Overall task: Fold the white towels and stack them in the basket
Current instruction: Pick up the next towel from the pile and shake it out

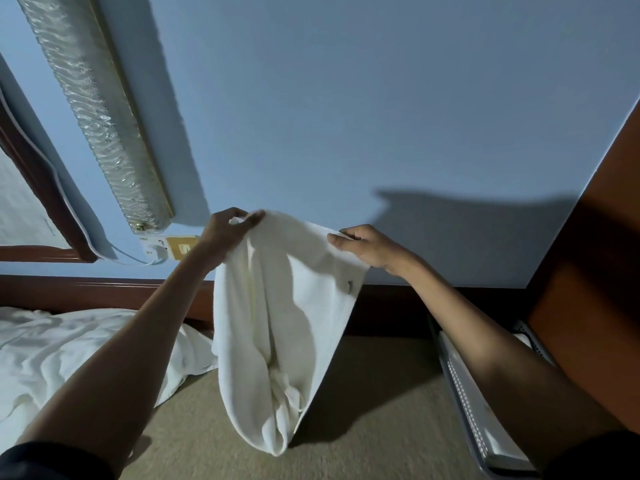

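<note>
A white towel (287, 327) hangs in the air in front of me, its lower end bunched and touching the tan bed cover. My left hand (227, 232) pinches its upper left corner. My right hand (365, 247) pinches the upper right edge, a little lower than the left. The towel sags between the two hands. At the right, a pale perforated basket (465, 389) lies partly behind my right forearm, with something white inside it.
A heap of white cloth (69, 355) lies on the bed at the left. The tan bed cover (374, 410) spreads below the towel. A wooden headboard (104, 289) and blue wall stand behind. An orange-brown panel (588, 271) rises at the right.
</note>
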